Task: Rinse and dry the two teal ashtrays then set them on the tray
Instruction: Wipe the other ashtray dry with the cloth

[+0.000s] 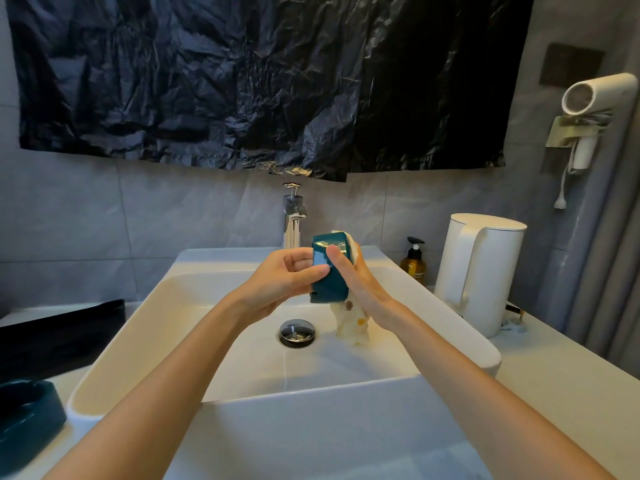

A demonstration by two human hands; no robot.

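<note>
your left hand (277,284) grips the teal ashtray (329,275), right hand (363,289) pinches the cloth (350,327) to it (thumb in front); turn it, dry every face.

Black plastic sheet (259,81), chrome tap (293,216), white kettle (485,271), amber bottle (414,262), hairdryer (595,95)

1. a bathroom: white basin (194,285) with chrome tap (293,216) against grey wall tiles (104,216).
2. wall-mounted hair dryer (595,95), pump bottle (414,259) on the bench (554,368).
</note>
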